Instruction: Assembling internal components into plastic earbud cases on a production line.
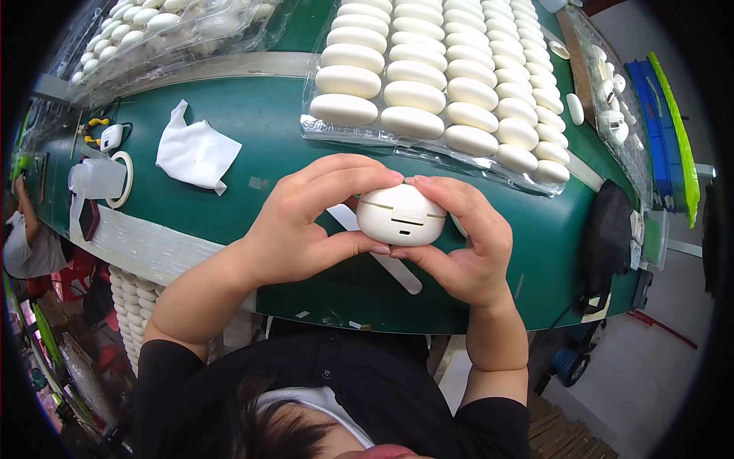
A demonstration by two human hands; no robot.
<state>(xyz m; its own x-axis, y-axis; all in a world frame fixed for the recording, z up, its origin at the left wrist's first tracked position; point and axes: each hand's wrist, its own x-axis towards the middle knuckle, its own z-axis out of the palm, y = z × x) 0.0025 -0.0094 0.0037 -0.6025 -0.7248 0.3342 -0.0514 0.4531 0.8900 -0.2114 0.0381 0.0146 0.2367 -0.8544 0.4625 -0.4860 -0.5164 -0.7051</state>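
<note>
Short black sleeves, black buttoned shirt, forearms bare to the grips.

The rounded case [401, 215] looks like smooth, faintly glossy cream plastic, the tray [367, 138] is clear shiny plastic film, the wipe [196, 153] crumpled white cloth, the table [267, 107] matt green.

Single head-worn fisheye view, looking steeply down over the near edge of the workbench.

The camera sits above the person's own head and shoulders, which fill the lower edge of the frame, and faces down and forward onto the green workbench [229, 145]. It is close: the left hand [306, 222] and right hand [459, 245] occupy the centre, just over the bench's near edge. Straight edges bow toward the dark circular rim. The floor shows at the lower corners. No second view is supplied.
</note>
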